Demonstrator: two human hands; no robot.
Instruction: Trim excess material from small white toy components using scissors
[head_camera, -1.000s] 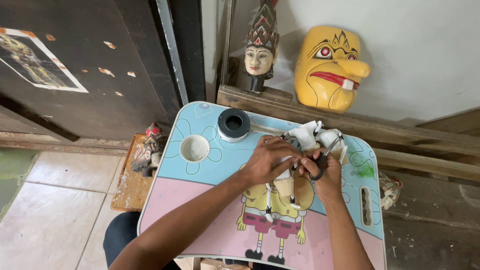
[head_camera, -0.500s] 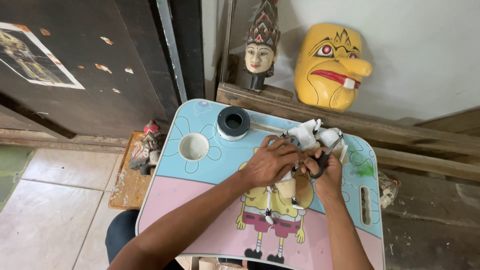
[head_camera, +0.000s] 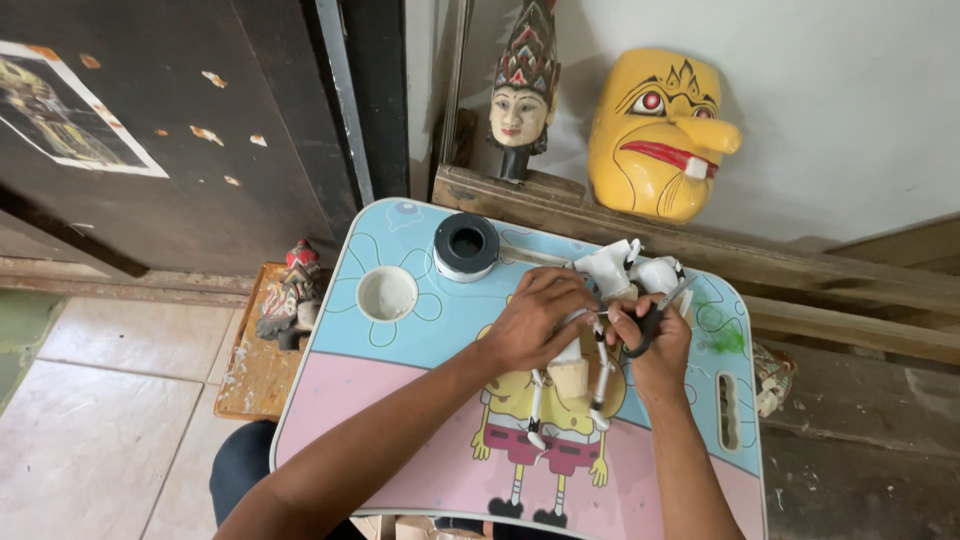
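Over a small cartoon-printed lap table (head_camera: 420, 420), my left hand (head_camera: 535, 320) grips a small wooden puppet body (head_camera: 570, 375) with thin black-and-white arms hanging down. My right hand (head_camera: 655, 345) holds black-handled scissors (head_camera: 652, 318), blades pointing up toward the white cloth pieces (head_camera: 625, 268) at the puppet's top. The two hands touch each other at the puppet. My fingers hide the puppet's upper part.
A black-and-white tape roll (head_camera: 466, 246) and a white cup in a recess (head_camera: 387, 294) sit on the table's far left. A painted puppet head (head_camera: 522, 100) and a yellow mask (head_camera: 655, 130) rest on a wooden beam behind. A small carved figure (head_camera: 290, 295) lies on a board at left.
My hands stay together on the puppet with only slight shifts. The view has tilted a little.
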